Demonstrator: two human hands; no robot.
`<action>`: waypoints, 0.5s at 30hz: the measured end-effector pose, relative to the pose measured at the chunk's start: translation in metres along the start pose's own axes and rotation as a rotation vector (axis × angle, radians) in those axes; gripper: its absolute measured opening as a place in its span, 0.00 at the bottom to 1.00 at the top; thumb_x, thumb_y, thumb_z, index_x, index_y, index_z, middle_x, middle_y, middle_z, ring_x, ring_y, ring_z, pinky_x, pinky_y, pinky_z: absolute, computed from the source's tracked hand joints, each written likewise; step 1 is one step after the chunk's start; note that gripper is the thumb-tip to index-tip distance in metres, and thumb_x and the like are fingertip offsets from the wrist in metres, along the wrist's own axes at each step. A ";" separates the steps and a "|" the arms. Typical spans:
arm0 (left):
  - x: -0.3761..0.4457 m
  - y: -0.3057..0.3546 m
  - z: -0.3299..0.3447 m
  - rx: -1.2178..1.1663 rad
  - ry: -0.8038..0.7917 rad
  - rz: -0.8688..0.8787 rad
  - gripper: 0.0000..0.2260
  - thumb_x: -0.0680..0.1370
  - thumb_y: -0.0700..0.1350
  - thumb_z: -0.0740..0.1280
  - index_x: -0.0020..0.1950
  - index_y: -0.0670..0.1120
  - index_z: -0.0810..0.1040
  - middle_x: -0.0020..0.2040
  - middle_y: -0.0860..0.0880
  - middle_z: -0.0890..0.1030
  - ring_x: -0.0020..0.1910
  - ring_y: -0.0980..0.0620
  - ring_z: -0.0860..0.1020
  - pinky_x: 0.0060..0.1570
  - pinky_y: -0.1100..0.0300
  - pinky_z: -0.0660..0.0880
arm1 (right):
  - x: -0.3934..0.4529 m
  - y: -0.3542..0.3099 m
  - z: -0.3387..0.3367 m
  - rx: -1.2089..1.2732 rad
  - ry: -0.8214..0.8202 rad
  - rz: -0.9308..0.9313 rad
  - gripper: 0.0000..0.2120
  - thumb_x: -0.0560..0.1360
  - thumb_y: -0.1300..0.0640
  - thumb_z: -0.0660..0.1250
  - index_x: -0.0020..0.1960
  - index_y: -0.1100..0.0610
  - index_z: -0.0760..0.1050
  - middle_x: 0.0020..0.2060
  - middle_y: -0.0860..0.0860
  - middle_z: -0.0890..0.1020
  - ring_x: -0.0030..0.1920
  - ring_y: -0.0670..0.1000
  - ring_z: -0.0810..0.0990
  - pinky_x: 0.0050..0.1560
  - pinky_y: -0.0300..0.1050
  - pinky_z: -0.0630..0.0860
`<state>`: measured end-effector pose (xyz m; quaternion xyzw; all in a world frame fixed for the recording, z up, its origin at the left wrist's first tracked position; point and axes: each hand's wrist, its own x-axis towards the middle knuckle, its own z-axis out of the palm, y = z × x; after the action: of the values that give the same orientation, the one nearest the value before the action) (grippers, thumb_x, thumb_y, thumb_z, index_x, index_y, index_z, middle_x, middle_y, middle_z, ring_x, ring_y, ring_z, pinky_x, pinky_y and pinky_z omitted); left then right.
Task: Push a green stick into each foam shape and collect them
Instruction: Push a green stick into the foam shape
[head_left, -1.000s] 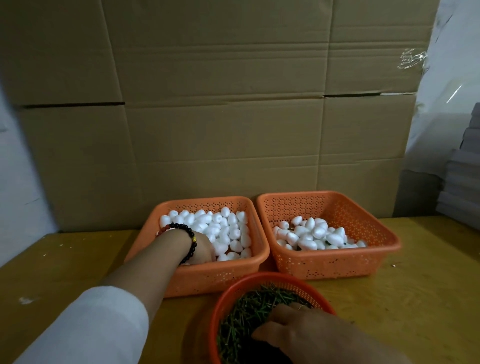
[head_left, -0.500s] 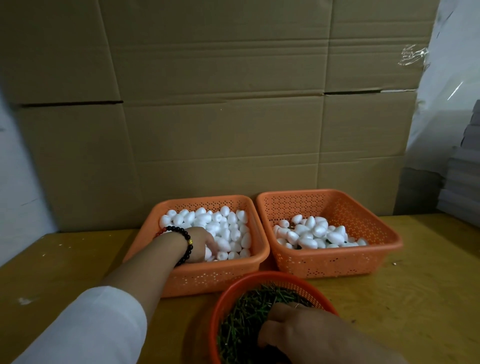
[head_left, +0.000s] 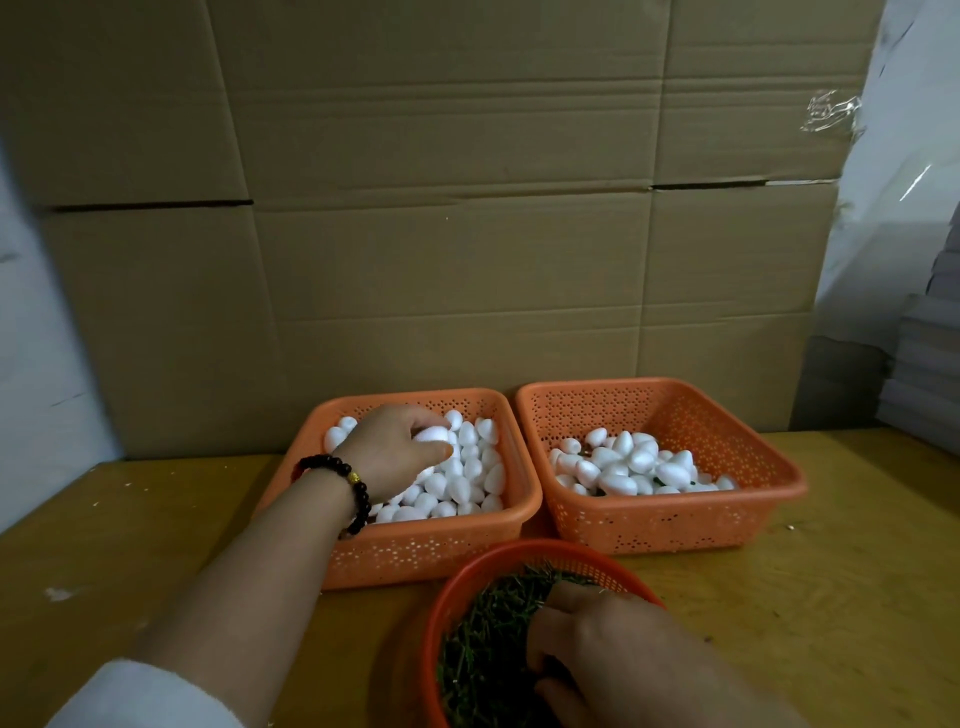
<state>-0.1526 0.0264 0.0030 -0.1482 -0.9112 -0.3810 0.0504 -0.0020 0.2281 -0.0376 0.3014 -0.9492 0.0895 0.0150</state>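
Note:
Two orange baskets stand side by side on the table. The left basket is full of white foam egg shapes. My left hand, with a dark bead bracelet on the wrist, reaches into it and curls round one foam egg. The right basket holds foam eggs with bits of green showing among them. A round red basket at the front is filled with green sticks. My right hand digs into the sticks with curled fingers; what it holds is hidden.
A wall of flattened cardboard boxes stands right behind the baskets. The yellow wooden table stretches to both sides. A stack of grey sheets sits at the far right edge.
My left hand has moved from the near left corner of the left basket toward its far side and now holds one foam egg. My right hand stays in the sticks.

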 end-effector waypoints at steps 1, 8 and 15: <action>-0.006 0.004 0.000 -0.115 0.046 -0.014 0.05 0.75 0.43 0.68 0.49 0.51 0.81 0.45 0.57 0.81 0.43 0.56 0.79 0.44 0.62 0.75 | 0.001 0.005 0.002 0.016 0.034 0.087 0.10 0.76 0.47 0.62 0.56 0.46 0.74 0.56 0.44 0.73 0.57 0.47 0.73 0.55 0.39 0.68; -0.054 0.024 0.027 -0.966 0.066 -0.087 0.15 0.73 0.33 0.69 0.58 0.45 0.77 0.43 0.48 0.80 0.36 0.53 0.79 0.39 0.60 0.77 | 0.002 0.012 -0.005 0.140 0.233 0.191 0.06 0.71 0.46 0.64 0.46 0.45 0.73 0.43 0.39 0.76 0.45 0.39 0.75 0.45 0.32 0.69; -0.074 0.027 0.043 -1.433 -0.178 -0.241 0.14 0.69 0.37 0.68 0.54 0.39 0.77 0.46 0.41 0.82 0.38 0.51 0.79 0.34 0.61 0.78 | 0.000 0.017 -0.007 0.278 0.342 0.217 0.06 0.73 0.52 0.68 0.48 0.43 0.74 0.31 0.40 0.78 0.36 0.40 0.78 0.35 0.32 0.72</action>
<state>-0.0731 0.0580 -0.0241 -0.0740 -0.4488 -0.8731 -0.1753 -0.0118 0.2435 -0.0331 0.1773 -0.9382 0.2702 0.1240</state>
